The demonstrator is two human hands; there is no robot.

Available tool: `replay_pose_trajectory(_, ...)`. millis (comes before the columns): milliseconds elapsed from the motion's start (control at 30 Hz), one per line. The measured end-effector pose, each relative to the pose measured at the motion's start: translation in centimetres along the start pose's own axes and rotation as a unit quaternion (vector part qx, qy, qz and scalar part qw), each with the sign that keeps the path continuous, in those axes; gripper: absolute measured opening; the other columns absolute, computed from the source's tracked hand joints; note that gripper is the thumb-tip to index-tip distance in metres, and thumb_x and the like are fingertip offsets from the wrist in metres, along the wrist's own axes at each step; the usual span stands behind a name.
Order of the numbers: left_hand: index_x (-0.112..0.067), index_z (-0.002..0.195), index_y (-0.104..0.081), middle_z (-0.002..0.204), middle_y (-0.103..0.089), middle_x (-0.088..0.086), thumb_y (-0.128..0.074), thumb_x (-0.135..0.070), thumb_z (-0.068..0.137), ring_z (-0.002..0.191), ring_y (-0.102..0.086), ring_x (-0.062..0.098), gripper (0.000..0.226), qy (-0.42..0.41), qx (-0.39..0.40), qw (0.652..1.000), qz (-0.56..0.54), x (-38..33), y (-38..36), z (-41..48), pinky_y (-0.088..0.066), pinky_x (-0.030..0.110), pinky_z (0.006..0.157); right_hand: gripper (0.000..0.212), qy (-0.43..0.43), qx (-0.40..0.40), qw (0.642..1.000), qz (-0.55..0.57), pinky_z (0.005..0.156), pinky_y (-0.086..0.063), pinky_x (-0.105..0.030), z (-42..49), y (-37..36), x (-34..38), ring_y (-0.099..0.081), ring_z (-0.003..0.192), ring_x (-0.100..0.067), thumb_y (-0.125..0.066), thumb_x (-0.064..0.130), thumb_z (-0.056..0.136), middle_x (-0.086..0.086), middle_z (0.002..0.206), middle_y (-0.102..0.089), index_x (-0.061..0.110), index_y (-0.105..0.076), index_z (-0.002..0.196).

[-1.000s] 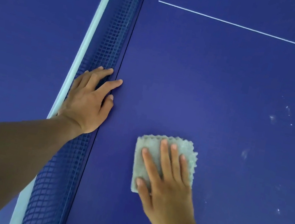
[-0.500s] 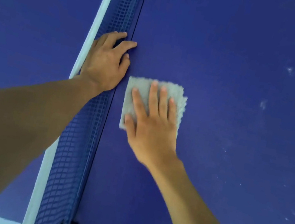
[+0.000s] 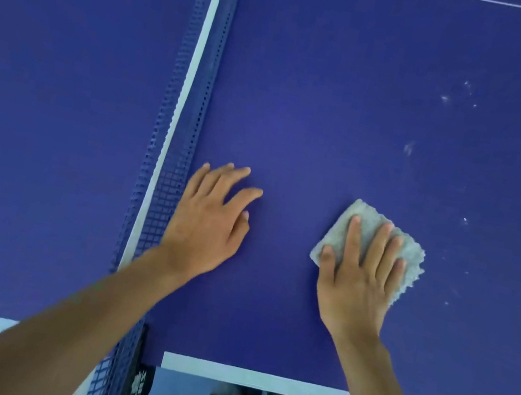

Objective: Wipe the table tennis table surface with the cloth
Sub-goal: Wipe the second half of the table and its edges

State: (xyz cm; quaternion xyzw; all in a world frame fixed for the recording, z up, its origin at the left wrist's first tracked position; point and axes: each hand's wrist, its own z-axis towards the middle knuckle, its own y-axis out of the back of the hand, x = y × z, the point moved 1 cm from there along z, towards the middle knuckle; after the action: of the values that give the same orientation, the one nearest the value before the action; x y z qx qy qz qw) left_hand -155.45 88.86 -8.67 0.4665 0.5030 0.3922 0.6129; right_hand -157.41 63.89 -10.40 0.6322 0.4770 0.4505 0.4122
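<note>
Right of net [image 3: 168, 160], cloth [image 3: 410, 255] pressed flat on table surface [image 3: 337, 106] by right hand [image 3: 358, 284], fingers straight and spread, likely for even pressure. Left hand [image 3: 209, 223] laid beside net, fingers splayed, likely as brace. Dust specks [image 3: 408, 148] farther from net, unwiped.

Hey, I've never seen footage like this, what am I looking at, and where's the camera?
No machine here: a person wears a camera on the head, looking down at their own hands. Below is a blue table tennis table, its net running away on the left. The right hand presses a small grey cloth flat on it with straight fingers. The left hand rests open beside the net, holding nothing. Pale specks lie right of the cloth, not yet wiped.
</note>
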Motion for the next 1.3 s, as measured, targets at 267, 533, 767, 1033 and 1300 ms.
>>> replay_pose_trajectory(267,-0.026,0.154,-0.046,0.170,-0.023,0.011,-0.032,-0.035,0.106,0.158,-0.016,0.032,0.051,0.068,0.057,0.996,0.004,-3.1,-2.7,-6.7,-0.014,0.059,0.127,0.063,0.246,0.023,0.968,-0.051,0.127,-0.015,-0.057,-7.9,-2.6,0.4,-0.003,0.161,-0.034,-0.027,0.052,0.108,-0.013,0.174,-0.006,0.027,-0.020,0.166)
replay_pose_trajectory(533,-0.027,0.149,-0.051,0.166,-0.031,0.009,-0.036,-0.036,0.106,0.156,-0.020,0.031,0.046,0.081,0.025,0.996,-0.013,-2.8,-3.3,-6.4,-0.014,0.055,0.128,0.066,0.052,0.025,0.998,-0.019,0.127,-0.013,-0.060,-8.4,-0.5,-8.0,-0.008,0.159,-0.039,-0.026,0.055,0.105,-0.015,0.173,-0.007,0.027,-0.025,0.165)
replay_pose_trajectory(767,-0.028,0.148,-0.050,0.165,-0.032,0.009,-0.038,-0.035,0.105,0.156,-0.022,0.031,0.046,0.076,0.016,0.997,-0.007,-2.6,-3.5,-6.4,-0.014,0.055,0.128,0.068,-0.085,0.006,0.992,0.089,0.126,0.012,-0.055,3.4,0.7,-0.9,0.020,0.158,-0.032,-0.027,0.054,0.107,-0.013,0.172,0.016,0.033,-0.002,0.166)
replay_pose_trajectory(1033,-0.026,0.149,-0.051,0.165,-0.034,0.010,-0.037,-0.033,0.104,0.155,-0.024,0.031,0.048,0.081,0.007,0.997,-0.004,-2.9,-3.3,-6.4,-0.013,0.053,0.128,0.066,0.193,0.030,0.981,-0.011,0.129,0.000,-0.055,-1.2,-1.1,3.3,0.006,0.160,-0.035,-0.029,0.045,0.105,-0.014,0.174,0.004,0.027,-0.014,0.166)
replay_pose_trajectory(1300,-0.016,0.141,-0.060,0.156,-0.047,0.011,-0.041,-0.028,0.105,0.149,-0.038,0.032,0.043,0.058,-0.034,0.998,-0.022,-3.2,-3.0,-7.8,-0.024,0.054,0.125,0.062,0.231,-0.010,0.972,-0.049,0.127,-0.015,-0.057,-10.9,-2.5,-6.2,-0.006,0.161,-0.032,-0.033,0.049,0.107,-0.011,0.173,-0.012,0.028,-0.025,0.165)
